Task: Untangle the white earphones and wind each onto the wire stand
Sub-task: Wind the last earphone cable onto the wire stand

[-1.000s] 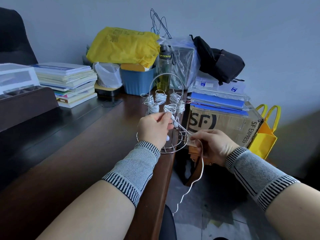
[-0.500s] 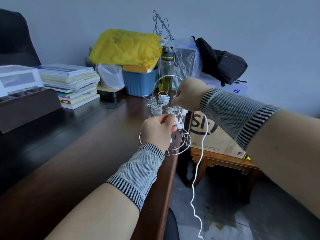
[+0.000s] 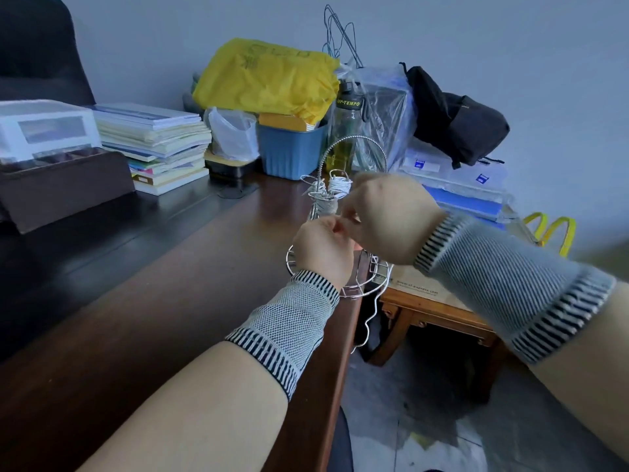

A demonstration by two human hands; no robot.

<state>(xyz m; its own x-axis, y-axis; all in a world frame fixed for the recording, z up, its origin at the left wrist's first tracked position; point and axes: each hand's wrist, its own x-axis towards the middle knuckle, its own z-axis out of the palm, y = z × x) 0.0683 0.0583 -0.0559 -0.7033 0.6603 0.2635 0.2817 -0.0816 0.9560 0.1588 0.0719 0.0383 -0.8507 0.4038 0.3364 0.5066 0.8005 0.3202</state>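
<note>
The wire stand point(image 3: 366, 287) sits at the right edge of the dark wooden desk point(image 3: 153, 301), with an arched handle and pegs that carry wound white earphones point(image 3: 338, 185). My left hand point(image 3: 323, 250) and my right hand point(image 3: 384, 216) meet in front of the stand, fingertips pinched together on a white earphone cable. The loose cable point(image 3: 372, 311) hangs from under my right hand past the desk edge toward the floor. Both hands hide most of the stand's pegs.
Behind the stand are a blue bin point(image 3: 291, 151), a yellow bag point(image 3: 269, 80), a bottle point(image 3: 347, 127) and stacked books point(image 3: 160, 144). A cardboard box on a low wooden table point(image 3: 432, 311) stands right of the desk, with a yellow bag point(image 3: 551, 229) beyond.
My right hand has come down from above the stand's pegs to meet my left hand in front of it. The hanging cable is shorter than before.
</note>
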